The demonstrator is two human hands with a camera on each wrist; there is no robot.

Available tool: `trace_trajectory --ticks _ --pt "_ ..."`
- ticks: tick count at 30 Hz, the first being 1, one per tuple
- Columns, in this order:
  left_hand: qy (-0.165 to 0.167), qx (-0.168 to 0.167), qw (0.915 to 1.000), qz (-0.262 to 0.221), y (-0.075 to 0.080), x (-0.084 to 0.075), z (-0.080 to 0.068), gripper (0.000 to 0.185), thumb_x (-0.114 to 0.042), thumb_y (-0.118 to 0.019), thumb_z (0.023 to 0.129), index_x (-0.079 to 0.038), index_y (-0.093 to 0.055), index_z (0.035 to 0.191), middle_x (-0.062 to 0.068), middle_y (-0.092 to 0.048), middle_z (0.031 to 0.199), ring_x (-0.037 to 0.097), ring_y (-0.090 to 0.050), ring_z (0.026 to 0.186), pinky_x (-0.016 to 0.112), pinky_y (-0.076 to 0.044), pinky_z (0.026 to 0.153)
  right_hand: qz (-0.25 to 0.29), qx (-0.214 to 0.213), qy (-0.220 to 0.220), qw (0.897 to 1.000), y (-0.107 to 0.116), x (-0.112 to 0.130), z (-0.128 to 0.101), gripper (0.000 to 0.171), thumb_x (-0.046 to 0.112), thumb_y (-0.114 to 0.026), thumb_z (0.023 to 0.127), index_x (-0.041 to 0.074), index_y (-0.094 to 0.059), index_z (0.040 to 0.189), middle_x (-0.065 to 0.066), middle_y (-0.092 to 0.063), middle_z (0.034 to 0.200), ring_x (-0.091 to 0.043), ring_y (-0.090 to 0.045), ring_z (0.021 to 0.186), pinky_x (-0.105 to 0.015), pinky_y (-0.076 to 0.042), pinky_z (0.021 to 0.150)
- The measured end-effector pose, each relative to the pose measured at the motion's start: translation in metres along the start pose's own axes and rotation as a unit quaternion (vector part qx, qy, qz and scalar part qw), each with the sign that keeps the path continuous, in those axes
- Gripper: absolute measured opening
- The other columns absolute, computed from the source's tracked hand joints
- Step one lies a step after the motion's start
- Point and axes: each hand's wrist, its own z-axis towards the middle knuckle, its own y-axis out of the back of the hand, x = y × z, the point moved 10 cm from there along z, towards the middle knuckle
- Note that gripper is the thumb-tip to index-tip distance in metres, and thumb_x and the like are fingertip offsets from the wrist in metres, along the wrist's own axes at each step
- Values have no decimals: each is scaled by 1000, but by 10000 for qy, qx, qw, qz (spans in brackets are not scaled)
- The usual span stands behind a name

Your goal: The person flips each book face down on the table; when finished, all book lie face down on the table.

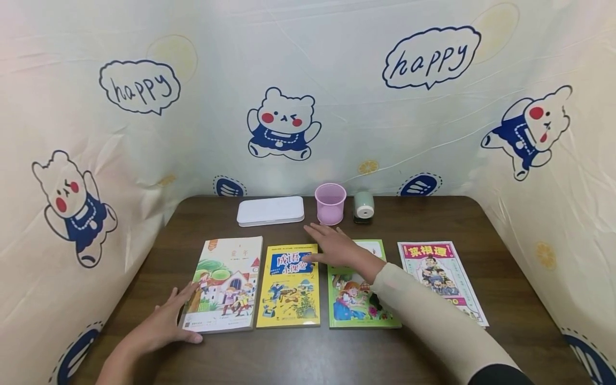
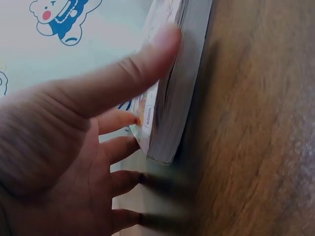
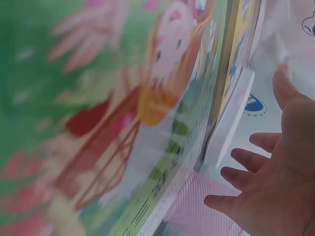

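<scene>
Left hand (image 1: 166, 321) is resting with fingers spread flat against the near-left corner of the orange-cover book (image 1: 227, 285), gripping nothing. Right hand (image 1: 334, 247) is hovering fingers straight and apart over the top of the green book (image 1: 358, 291), fingertips reaching the yellow book (image 1: 290, 286) just left.

White case (image 1: 270, 210), pink cup (image 1: 330, 203), grey-green sharpener (image 1: 363, 207) — in row along back edge of table (image 1: 505, 299). Comic (image 1: 440, 278) at right end of front row, flat, cover up. Cloth (image 1: 337, 96) with bears and "happy" bubbles — on three sides.
</scene>
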Motion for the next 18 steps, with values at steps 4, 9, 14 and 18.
trace_trajectory --ticks 4,9,14,18 --pt "-21 -23 10000 -74 0 2 -1 131 -44 -96 62 0 -23 162 37 -12 164 68 2 145 90 2 100 -39 44 98 9999 -7 6 14 91 64 -61 96 22 -21 166 -6 -21 172 -33 -15 159 -64 -16 125" --pt "-14 -22 10000 29 1 4 0 130 -45 -95 62 0 -24 162 36 -13 164 67 0 145 90 0 100 -72 102 191 9997 -16 17 31 90 66 -59 96 23 -22 166 -1 -22 172 -31 -17 159 -62 -18 125" --pt "-31 -14 9998 179 2 6 3 129 -46 -95 63 -1 -26 162 35 -14 164 68 -3 145 90 -4 100 115 161 242 9995 -22 28 47 90 63 -61 95 22 -23 166 0 -24 171 -27 -17 159 -61 -18 126" --pt "30 6 9997 244 2 10 4 130 -50 -95 62 -2 -26 162 33 -16 165 67 -4 145 90 -5 101 276 182 246 9992 -28 34 60 92 66 -61 94 22 -23 166 1 -25 171 -23 -18 159 -56 -18 127"
